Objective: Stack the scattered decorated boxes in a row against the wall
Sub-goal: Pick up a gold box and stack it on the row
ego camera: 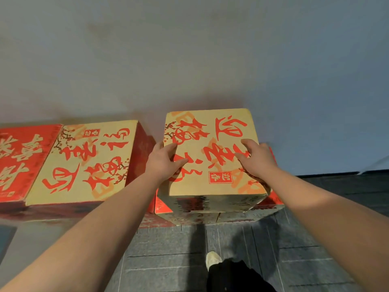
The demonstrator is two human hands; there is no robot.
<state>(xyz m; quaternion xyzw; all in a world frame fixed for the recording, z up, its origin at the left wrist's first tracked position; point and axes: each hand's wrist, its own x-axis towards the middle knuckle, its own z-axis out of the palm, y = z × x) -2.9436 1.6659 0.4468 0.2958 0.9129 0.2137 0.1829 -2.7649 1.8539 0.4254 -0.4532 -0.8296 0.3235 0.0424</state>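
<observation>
Presently, the top gold box [210,152] is held from above and from both flanks: the left hand [166,163] is laid over its left edge with the fingers [174,159] spread across the printed lid, and the right hand [255,159] is laid over the right edge in mirror fashion, thumb on the lid and the remaining fingers wrapped down the right side, where they cannot be seen. Both hands are thus clamped on the same box, neither being nearer than the other. The box is seated on a lower stack of boxes [210,218], whose red and gold faces protrude slightly at the front and on both sides, so the upper box is judged to be not yet squared to what lies beneath it. The wall [189,60] lies directly ahead of the fingers, beyond the far edge of the lid, and that far edge appears to stand close to it; whether it touches cannot be told. To the left, apart from the held box by a narrow gap, a second gold box [84,161] and a red box [19,161] are ranged against the same wall. The coming move is judged to be a short push forward and a small correction, so that the box is brought flush with the row.
</observation>
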